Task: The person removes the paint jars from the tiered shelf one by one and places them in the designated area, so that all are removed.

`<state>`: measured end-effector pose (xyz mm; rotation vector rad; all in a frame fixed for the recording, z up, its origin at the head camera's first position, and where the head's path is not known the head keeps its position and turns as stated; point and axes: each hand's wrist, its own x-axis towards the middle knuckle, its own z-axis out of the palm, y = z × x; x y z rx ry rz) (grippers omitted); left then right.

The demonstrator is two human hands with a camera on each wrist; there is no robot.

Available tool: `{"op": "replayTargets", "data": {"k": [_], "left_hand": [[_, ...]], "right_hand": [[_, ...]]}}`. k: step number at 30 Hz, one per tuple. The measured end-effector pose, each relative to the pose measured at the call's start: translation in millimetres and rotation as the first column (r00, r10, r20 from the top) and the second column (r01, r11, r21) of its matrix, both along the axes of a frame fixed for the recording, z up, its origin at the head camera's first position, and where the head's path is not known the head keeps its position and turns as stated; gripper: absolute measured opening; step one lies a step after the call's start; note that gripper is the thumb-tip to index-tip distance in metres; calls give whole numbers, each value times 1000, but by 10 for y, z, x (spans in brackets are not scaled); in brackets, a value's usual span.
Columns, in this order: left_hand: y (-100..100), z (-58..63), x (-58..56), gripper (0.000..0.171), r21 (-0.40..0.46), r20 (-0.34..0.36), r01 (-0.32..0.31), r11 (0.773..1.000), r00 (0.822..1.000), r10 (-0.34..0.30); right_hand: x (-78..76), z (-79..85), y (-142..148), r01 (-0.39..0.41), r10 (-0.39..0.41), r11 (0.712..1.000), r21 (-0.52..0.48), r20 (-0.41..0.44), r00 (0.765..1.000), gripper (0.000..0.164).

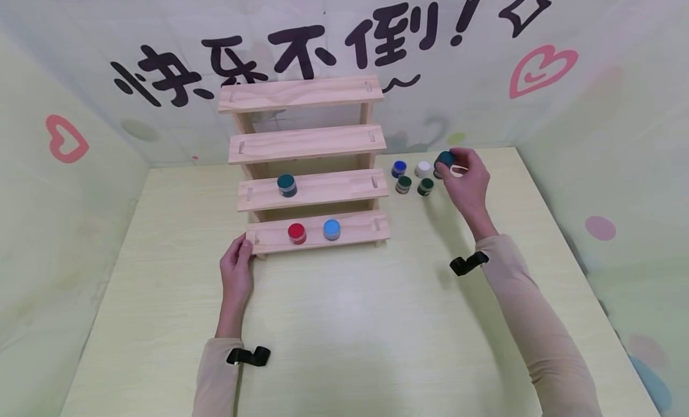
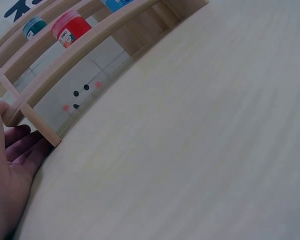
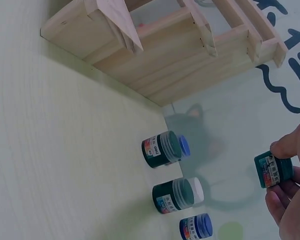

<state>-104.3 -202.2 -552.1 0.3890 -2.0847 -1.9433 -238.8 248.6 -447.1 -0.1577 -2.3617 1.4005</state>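
In the head view, my right hand (image 1: 467, 179) pinches a dark teal paint jar (image 1: 445, 159) between thumb and fingers. The right wrist view has this held jar (image 3: 271, 170) tilted and raised off the table. My left hand (image 1: 237, 267) grips the left end of the lowest board of a stepped wooden rack (image 1: 317, 181); its fingers lie beside the end support in the left wrist view. A red jar (image 1: 297, 233) and a light blue jar (image 1: 332, 229) stand on the lowest board. One teal jar (image 1: 287, 185) stands on the second board from the bottom.
Right of the rack stand a blue jar (image 1: 399, 169), a white-lidded jar (image 1: 423, 169) and two dark green jars, one nearer the rack (image 1: 403, 184) and one farther right (image 1: 425, 186). Another blue jar (image 3: 196, 227) shows in the right wrist view. A printed backdrop (image 1: 323, 22) stands behind.
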Motion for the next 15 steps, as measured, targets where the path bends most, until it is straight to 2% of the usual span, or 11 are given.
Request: {"op": "replayTargets", "data": {"k": [7,15], "left_hand": [[2,11,2,44,-3,-6,3,1000,1000,-3],[10,14,9,43,-9,-6,-5,1000,1000,5]], "right_hand": [[-37,-94,109,55,-56,998,16,50,997,41],[-25,-152,186,59,-59,998,11,124,990,44]]}}
